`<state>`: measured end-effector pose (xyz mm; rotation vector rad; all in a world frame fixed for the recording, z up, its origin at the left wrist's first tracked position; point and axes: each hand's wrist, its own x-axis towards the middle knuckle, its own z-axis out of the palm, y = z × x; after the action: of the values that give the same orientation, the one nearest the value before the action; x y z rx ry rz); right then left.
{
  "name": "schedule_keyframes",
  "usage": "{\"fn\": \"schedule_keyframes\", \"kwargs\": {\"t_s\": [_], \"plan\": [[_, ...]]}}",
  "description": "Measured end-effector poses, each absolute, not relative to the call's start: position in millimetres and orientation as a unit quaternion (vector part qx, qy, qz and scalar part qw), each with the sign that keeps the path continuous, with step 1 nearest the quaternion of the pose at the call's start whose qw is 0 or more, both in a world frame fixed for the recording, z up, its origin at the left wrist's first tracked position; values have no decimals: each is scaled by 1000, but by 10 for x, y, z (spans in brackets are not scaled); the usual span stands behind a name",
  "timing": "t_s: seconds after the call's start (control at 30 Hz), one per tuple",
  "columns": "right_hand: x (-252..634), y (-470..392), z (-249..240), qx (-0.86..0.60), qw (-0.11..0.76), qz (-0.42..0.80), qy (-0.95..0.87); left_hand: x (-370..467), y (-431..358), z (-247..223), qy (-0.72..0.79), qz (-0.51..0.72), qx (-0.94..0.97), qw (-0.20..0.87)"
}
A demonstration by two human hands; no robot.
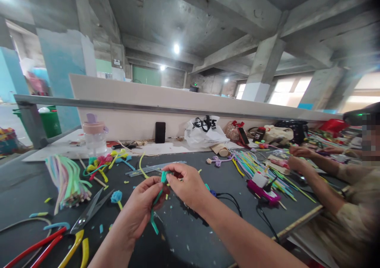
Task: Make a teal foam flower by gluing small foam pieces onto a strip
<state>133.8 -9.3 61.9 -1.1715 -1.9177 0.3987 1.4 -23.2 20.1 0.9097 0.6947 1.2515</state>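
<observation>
Near the middle of the dark table, my left hand (pixel 148 202) is closed on a green fuzzy stem (pixel 154 221), whose loose end hangs below the fingers. My right hand (pixel 185 185) pinches the looped upper part of the same stem, close to the left fingertips. A blue fuzzy flower (pixel 116 197) lies left of my left hand. Farther left are open scissors (pixel 86 216) with yellow handles, and a tool with red handles (pixel 49 246). Translucent sticks (pixel 157 168) lie behind my hands.
A bundle of pastel stems (pixel 67 183) and a bottle (pixel 94 135) stand left. A phone (pixel 160 132) leans at the back near a white bag (pixel 204 132). On the right are a purple power strip (pixel 263 192), cables, many stems and another person's hands (pixel 299 161).
</observation>
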Motion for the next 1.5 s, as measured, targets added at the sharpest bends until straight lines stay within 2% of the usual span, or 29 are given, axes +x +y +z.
{"fn": "schedule_keyframes", "kwargs": {"t_s": [0.47, 0.6, 0.77, 0.93, 1.23, 1.43, 1.5], "plan": [[1281, -87, 625, -491, 411, 185, -746, 43, -192, 146, 318, 574, 438, 614], [1344, -111, 700, -450, 413, 300, -732, 28, -208, 154, 321, 571, 406, 638], [1393, -202, 699, -373, 484, 476, -632, -18, -271, 207, 264, 549, 350, 712], [1274, -229, 535, -274, 432, 584, -630, -13, -279, 178, 211, 561, 328, 731], [1194, 54, 387, -300, 500, 578, -571, -2, -165, 121, 223, 597, 346, 689], [1101, 228, 261, -308, 576, 458, -603, -20, -106, 154, 364, 706, 336, 506], [1080, 242, 223, -333, 565, 431, -620, -12, -122, 163, 360, 700, 355, 505]]}}
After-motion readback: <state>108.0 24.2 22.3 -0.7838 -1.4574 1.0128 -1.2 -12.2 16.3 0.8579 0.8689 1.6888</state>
